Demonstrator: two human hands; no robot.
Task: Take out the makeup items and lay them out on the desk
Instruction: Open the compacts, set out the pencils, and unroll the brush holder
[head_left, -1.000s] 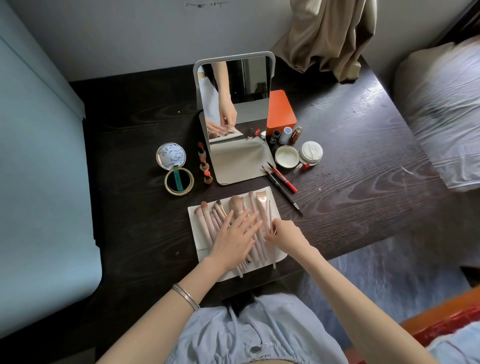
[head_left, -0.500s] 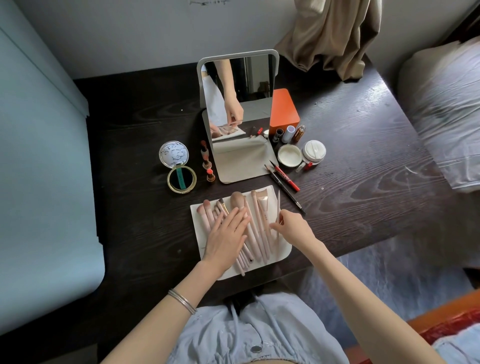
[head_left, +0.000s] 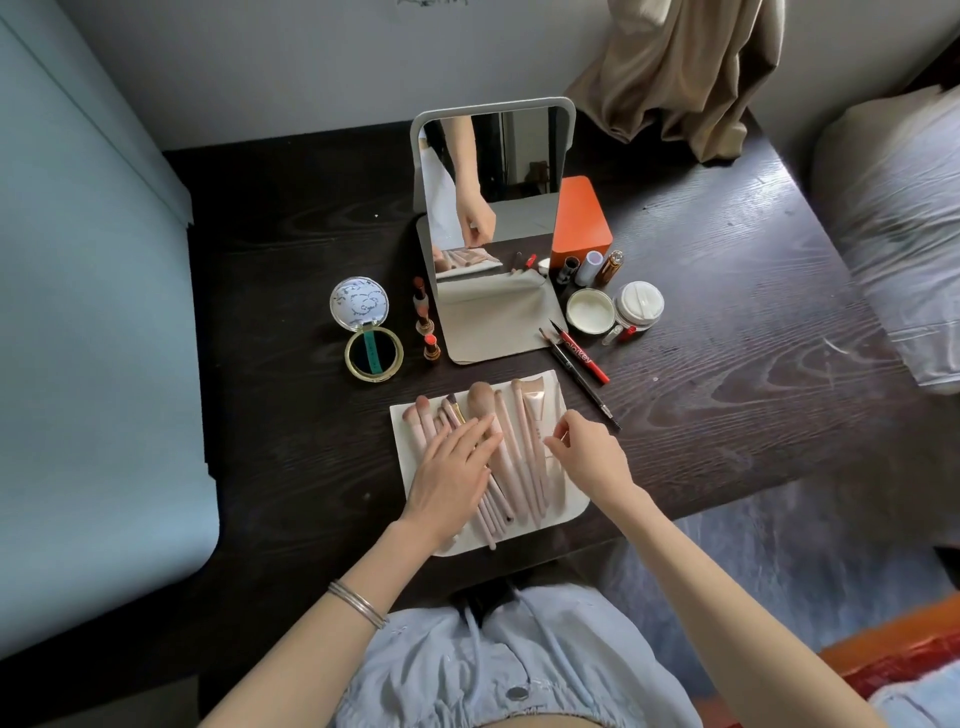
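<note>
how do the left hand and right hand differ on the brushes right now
The left hand lies flat, fingers straight, pressing the pink brushes. The right hand is curled, fingertips pinching at the brushes' right edge; what it holds is too small to tell. Both are over the white pouch.

Desk (head_left: 727, 364) dark grained wood; brush pouch (head_left: 405, 431) matt cream cloth; mirror (head_left: 498, 171) glossy.

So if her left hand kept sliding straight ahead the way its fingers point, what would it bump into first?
The left hand lies flat on the pink-handled makeup brushes, fingers pointing up and right. Going on, it would probably meet the big fluffy round brush head first, though height above it is hard to judge.
</note>
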